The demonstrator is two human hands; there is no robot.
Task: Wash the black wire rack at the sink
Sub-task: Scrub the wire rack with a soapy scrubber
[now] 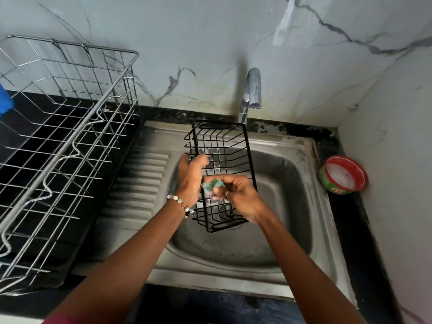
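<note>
The black wire rack (233, 150) is held above the steel sink (292, 197), its long side running away from me toward the tap. My left hand (190, 176) grips the rack's left edge, fingers curled round the wires. My right hand (240, 197) pinches a green scrub pad (214, 184) against the rack's middle wires. Soap film fills several of the rack's grid squares. A bead bracelet sits on my left wrist.
The chrome tap (252, 90) stands behind the rack, no water running. A large steel dish rack (65, 141) occupies the black counter at left. A red and green tub of dish soap (343, 175) sits at the sink's right. Marble walls close in behind and at right.
</note>
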